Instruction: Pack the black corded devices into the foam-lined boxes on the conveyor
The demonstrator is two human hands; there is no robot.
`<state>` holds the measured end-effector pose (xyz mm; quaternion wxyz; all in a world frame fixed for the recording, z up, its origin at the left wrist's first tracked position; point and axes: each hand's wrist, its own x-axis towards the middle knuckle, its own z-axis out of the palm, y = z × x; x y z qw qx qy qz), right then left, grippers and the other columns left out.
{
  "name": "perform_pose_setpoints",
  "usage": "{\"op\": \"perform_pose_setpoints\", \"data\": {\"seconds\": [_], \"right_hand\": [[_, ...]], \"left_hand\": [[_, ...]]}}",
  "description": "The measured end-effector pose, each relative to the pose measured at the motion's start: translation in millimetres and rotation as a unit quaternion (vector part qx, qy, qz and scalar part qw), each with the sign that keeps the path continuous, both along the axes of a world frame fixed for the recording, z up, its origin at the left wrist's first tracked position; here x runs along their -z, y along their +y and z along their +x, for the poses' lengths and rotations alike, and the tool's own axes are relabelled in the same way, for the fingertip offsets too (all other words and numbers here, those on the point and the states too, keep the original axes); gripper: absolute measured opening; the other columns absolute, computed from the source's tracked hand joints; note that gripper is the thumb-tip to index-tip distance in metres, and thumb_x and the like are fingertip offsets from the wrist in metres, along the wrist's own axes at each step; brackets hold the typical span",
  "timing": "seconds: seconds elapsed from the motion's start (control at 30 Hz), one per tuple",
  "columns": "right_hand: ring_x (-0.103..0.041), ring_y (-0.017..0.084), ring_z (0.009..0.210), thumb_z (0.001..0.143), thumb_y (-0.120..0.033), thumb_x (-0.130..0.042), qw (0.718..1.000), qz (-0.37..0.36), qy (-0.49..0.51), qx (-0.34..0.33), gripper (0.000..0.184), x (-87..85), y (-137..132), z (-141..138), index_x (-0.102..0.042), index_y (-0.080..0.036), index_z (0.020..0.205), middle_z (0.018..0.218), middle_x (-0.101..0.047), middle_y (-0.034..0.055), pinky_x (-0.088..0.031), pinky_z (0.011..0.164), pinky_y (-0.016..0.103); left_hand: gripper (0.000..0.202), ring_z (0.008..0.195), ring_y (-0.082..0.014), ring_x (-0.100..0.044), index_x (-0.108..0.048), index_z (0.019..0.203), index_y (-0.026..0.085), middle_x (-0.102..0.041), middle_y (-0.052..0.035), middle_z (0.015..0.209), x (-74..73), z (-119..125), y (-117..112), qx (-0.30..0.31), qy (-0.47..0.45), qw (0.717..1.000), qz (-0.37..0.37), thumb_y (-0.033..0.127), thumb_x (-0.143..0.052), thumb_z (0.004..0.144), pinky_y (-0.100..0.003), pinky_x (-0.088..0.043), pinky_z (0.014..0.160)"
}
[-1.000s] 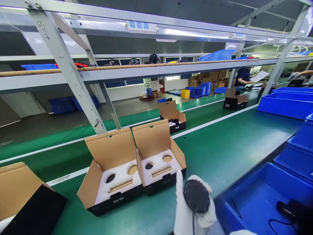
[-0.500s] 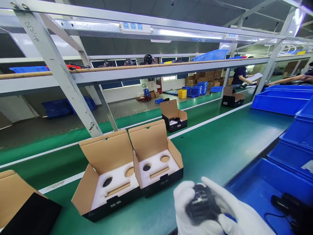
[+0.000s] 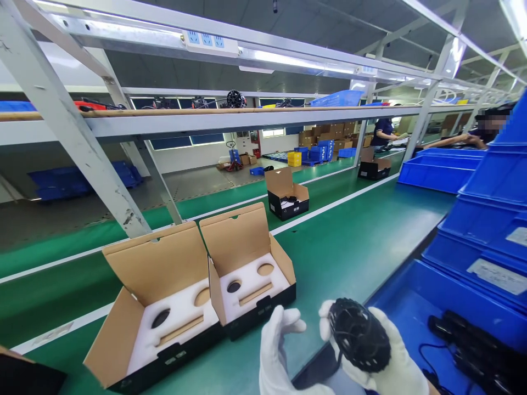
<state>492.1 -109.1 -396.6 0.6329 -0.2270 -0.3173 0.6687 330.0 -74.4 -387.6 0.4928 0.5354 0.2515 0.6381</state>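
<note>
White gloves cover both hands. My right hand (image 3: 397, 351) grips a round black device (image 3: 360, 336) with a slotted face and a notched rim; a dark cord hangs below it. To its left, my left hand (image 3: 280, 351) holds nothing, its fingers curved and apart from the thumb. Just beyond that hand stand two open cardboard boxes, a nearer box (image 3: 140, 293) and a second box (image 3: 267, 312), side by side on the green bench. White foam inserts in them have round cutouts and a long slot. A dark round thing shows in the left cutout of each.
A blue bin (image 3: 405, 280) with black corded devices (image 3: 473, 345) sits at right, below stacked blue bins (image 3: 489, 216). Farther along stand open boxes, one a small box (image 3: 288, 206). A metal shelf frame (image 3: 82, 131) crosses the bench. Two people work at the far right.
My left hand has let go of the round black device and moved left. My right hand now holds it alone, its slotted face turned toward me. The view has shifted right.
</note>
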Motion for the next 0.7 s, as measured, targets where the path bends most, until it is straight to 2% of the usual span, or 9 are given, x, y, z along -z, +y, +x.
{"op": "perform_pose_setpoints", "data": {"seconds": [0.1, 0.2, 0.27, 0.37, 0.43, 0.53, 0.6, 0.63, 0.7], "right_hand": [[-0.036, 0.0, 0.036, 0.081, -0.08, -0.046, 1.0, -0.028, 0.006, -0.013, 0.068, -0.2, 6, -8, -0.069, -0.025, 0.114, 0.096, -0.072, 0.0066, -0.027, 0.035, 0.015], [-0.043, 0.003, 0.04, 0.085, -0.08, -0.037, 0.997, -0.047, -0.055, -0.003, 0.071, -2.6, 6, -12, -0.07, -0.023, 0.113, 0.095, -0.072, 0.008, -0.036, 0.039, 0.017], [-0.056, 0.01, 0.049, 0.088, -0.079, -0.031, 0.989, -0.04, -0.139, 0.016, 0.072, -5.2, 4, -12, -0.071, -0.024, 0.113, 0.096, -0.073, 0.0097, -0.048, 0.047, 0.025], [-0.069, 0.023, 0.09, 0.09, -0.07, -0.044, 0.967, 0.0, -0.249, 0.053, 0.055, -15.8, -1, -9, -0.07, -0.03, 0.118, 0.11, -0.073, 0.0083, -0.056, 0.082, 0.04], [-0.065, 0.028, 0.109, 0.088, -0.064, -0.055, 0.947, 0.03, -0.311, 0.069, 0.047, -27.3, -3, -6, -0.068, -0.033, 0.122, 0.117, -0.071, 0.0065, -0.051, 0.096, 0.044], [-0.066, 0.031, 0.103, 0.08, -0.062, -0.067, 0.903, 0.08, -0.411, 0.098, 0.062, -46.0, 0, -2, -0.058, -0.033, 0.135, 0.12, -0.07, 0.0072, -0.054, 0.092, 0.045], [-0.068, 0.028, 0.096, 0.075, -0.055, -0.076, 0.805, 0.187, -0.538, 0.168, 0.079, -59.3, 7, -3, -0.046, -0.034, 0.145, 0.127, -0.066, 0.0084, -0.056, 0.087, 0.042], [-0.068, 0.026, 0.094, 0.075, -0.048, -0.079, 0.718, 0.264, -0.608, 0.214, 0.083, -67.0, 11, -5, -0.041, -0.034, 0.147, 0.132, -0.064, 0.0093, -0.056, 0.085, 0.04], [-0.068, 0.024, 0.092, 0.08, -0.031, -0.074, 0.508, 0.409, -0.703, 0.285, 0.072, -86.0, 20, -14, -0.043, -0.032, 0.144, 0.138, -0.06, 0.0101, -0.055, 0.078, 0.036]], "left_hand": [[0.061, 0.085, -0.019, -0.061, -0.048, 0.137, 0.039, -0.063, -0.0037, 0.115, -1.1, 1, 3, -0.044, 0.038, 0.998, 0.038, 0.057, -0.069, 0.082, -0.033, -0.045, 0.089], [0.055, 0.078, -0.018, -0.057, -0.048, 0.136, 0.04, -0.063, -0.0039, 0.114, -5.2, 1, -3, -0.077, 0.072, 0.993, 0.058, 0.054, -0.066, 0.086, -0.034, -0.045, 0.085], [0.064, 0.083, -0.0214, -0.057, -0.049, 0.136, 0.036, -0.063, -0.0067, 0.117, -12.2, 1, -10, -0.108, 0.142, 0.982, 0.066, 0.044, -0.077, 0.079, -0.039, -0.045, 0.089], [0.071, 0.097, -0.0308, -0.06, -0.064, 0.122, 0.031, -0.066, -0.0103, 0.117, -29.1, 0, -13, -0.14, 0.249, 0.956, 0.072, 0.034, -0.093, 0.058, -0.044, -0.045, 0.094], [0.061, 0.099, -0.0324, -0.061, -0.072, 0.106, 0.028, -0.069, -0.01, 0.11, -40.3, -3, -7, -0.095, 0.22, 0.97, 0.045, 0.039, -0.095, 0.051, -0.042, -0.047, 0.092], [0.057, 0.092, -0.0289, -0.064, -0.07, 0.104, 0.022, -0.069, -0.0094, 0.101, -47.9, -12, 7, 0.058, 0.1, 0.99, -0.086, 0.056, -0.086, 0.061, -0.039, -0.052, 0.085], [0.061, 0.096, -0.0295, -0.064, -0.066, 0.109, 0.018, -0.069, -0.0115, 0.104, -47.6, -20, 15, 0.147, 0.045, 0.973, -0.171, 0.068, -0.07, 0.074, -0.043, -0.052, 0.09], [0.063, 0.102, -0.0304, -0.063, -0.066, 0.112, 0.018, -0.069, -0.0125, 0.109, -47.6, -24, 18, 0.173, 0.027, 0.965, -0.196, 0.07, -0.063, 0.078, -0.046, -0.05, 0.097], [0.062, 0.123, -0.0307, -0.055, -0.064, 0.119, 0.019, -0.065, -0.0123, 0.125, -51.2, -33, 22, 0.201, 0.003, 0.957, -0.211, 0.069, -0.057, 0.084, -0.047, -0.039, 0.112]]}}
